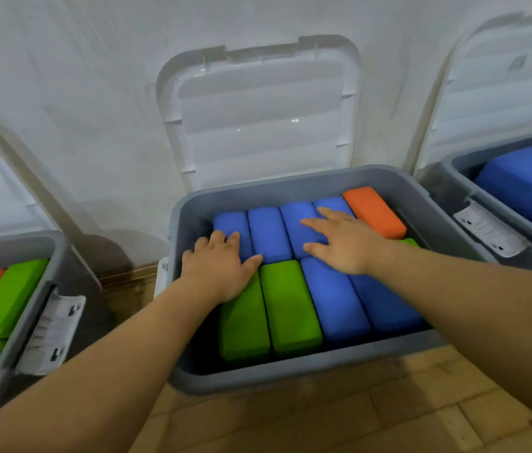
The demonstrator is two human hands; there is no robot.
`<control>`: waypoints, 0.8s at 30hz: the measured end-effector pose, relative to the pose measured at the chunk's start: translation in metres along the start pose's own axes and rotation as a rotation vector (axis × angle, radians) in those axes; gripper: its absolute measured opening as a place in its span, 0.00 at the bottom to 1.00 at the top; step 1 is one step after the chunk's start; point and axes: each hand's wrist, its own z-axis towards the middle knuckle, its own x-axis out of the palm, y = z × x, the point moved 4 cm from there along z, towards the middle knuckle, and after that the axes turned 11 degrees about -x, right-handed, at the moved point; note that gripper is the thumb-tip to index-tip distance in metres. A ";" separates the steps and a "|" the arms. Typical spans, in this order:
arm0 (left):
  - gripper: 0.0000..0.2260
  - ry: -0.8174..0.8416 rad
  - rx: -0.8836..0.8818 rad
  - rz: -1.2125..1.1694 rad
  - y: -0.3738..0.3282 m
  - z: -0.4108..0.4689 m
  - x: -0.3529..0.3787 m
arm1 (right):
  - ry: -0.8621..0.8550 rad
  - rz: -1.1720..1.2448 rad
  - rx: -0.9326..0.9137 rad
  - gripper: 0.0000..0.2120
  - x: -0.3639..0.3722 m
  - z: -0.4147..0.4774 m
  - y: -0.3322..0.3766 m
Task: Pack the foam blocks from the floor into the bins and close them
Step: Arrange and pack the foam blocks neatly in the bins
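1. Pressing down flat, both hands are resting with straight, spread fingers and gripping nothing: the left hand (pixel 222 273) across the rectangular green foam blocks (pixel 290 308) and the rectangular blue foam blocks (pixel 268 233), the right hand (pixel 346 243) on the far blue row.
2. These blocks are filling the middle grey plastic bin (pixel 290 377), with their long axes running near to far.
3. The rectangular orange foam block (pixel 374 212), just right of the right fingers, is seemingly sitting higher and may be blocking closure.
4. The white ribbed plastic lid (pixel 258 125) is standing beyond both sets of fingertips.
5. The left grey bin (pixel 59 256) and the right grey bin (pixel 464 183) are flanking, open.
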 end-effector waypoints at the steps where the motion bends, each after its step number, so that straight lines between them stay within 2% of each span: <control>1: 0.37 -0.030 0.002 -0.005 -0.009 -0.005 -0.004 | -0.014 -0.034 0.009 0.31 -0.010 -0.009 -0.009; 9: 0.37 -0.128 0.219 -0.092 -0.153 -0.021 -0.038 | -0.109 -0.169 0.235 0.37 -0.074 -0.081 -0.137; 15: 0.35 -0.142 0.500 -0.076 -0.341 -0.016 -0.064 | -0.264 -0.225 0.451 0.36 -0.132 -0.164 -0.280; 18: 0.35 -0.140 0.622 -0.137 -0.432 -0.018 -0.065 | -0.316 -0.244 0.636 0.38 -0.153 -0.202 -0.362; 22: 0.35 -0.146 0.730 -0.039 -0.550 -0.005 -0.056 | -0.263 -0.135 0.892 0.45 -0.162 -0.232 -0.454; 24: 0.35 -0.082 0.725 0.013 -0.592 0.009 -0.042 | -0.202 -0.048 0.967 0.47 -0.145 -0.236 -0.485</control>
